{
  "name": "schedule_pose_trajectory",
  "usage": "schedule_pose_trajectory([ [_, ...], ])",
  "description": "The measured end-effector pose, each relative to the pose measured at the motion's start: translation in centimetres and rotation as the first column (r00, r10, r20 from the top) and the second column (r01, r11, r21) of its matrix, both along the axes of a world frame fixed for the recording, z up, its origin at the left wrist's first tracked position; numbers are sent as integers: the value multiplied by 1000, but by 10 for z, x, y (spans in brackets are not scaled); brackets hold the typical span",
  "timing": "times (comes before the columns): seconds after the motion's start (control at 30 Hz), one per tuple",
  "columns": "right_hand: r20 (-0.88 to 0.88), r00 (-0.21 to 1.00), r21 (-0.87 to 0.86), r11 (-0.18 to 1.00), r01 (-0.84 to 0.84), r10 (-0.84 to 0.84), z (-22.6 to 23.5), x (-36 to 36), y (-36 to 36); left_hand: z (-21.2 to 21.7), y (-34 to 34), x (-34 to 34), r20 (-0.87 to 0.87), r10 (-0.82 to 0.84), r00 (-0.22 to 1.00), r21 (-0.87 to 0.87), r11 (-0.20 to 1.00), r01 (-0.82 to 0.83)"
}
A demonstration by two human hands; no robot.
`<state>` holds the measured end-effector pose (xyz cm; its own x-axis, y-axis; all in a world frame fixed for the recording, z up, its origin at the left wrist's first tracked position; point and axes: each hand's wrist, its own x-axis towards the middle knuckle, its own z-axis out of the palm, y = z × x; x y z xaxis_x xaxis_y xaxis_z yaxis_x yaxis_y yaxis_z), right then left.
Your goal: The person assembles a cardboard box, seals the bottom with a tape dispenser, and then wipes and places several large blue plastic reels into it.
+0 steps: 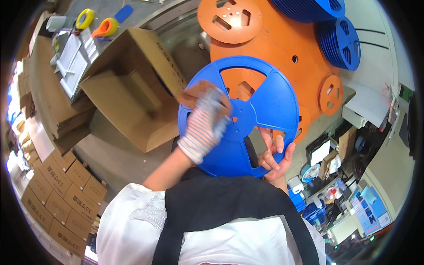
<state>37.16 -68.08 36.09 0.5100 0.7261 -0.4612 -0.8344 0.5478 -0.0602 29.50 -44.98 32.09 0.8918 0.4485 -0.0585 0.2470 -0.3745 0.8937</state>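
A blue disc [274, 106], shaped like a reel side with wide cut-outs around a round hub, is held in front of the person's black apron [229, 198], its flat face turned up toward the camera. The right hand [276, 160], bare, grips the disc at its lower right, the thumb at the outer edge and the other fingers reaching through the nearest cut-out. The left hand [205, 126], in a striped glove, is closed over a brown cloth [192, 94] on the left part of the disc; it is blurred, so the exact lie of its fingers cannot be told. Just to the left stands an open cardboard box [152, 53], and beyond it a grey worktop [102, 11] carries a yellow roll of tape [90, 17] and a blue flat piece [123, 13]. Behind the disc spreads a large orange plate [278, 42] bearing smaller orange discs [229, 33], with stacked blue discs [349, 44] at its upper right. Sealed brown cartons [57, 205] are piled at the lower left, well apart from both hands
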Motion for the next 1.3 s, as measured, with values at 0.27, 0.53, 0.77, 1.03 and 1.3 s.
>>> schedule_pose_trajectory([
  [0.27, 79, 992, 31, 995, -99, 96, 41, -61, 28, 41, 43, -79, -50, 126, 991, -293, 947, -136],
  [0.53, 207, 970, 40, 990, -135, 124, 70, -105, 66, 72, 91, -130, -102, 258, 961, -653, 711, -261],
  [0.77, 270, 949, 40, 983, -177, 160, 89, -130, 99, 104, 82, -159, 206, -33, 978, -132, 989, 62],
  [1.03, 326, 911, -12, 964, -265, 254, 97, -140, 126, 95, 83, -192, 301, 48, 952, -163, 987, 2],
  [1.3, 373, 884, -50, 958, -284, 281, 107, -138, 130, 4, 157, -286, 29, 603, 797, -207, 784, -586],
])
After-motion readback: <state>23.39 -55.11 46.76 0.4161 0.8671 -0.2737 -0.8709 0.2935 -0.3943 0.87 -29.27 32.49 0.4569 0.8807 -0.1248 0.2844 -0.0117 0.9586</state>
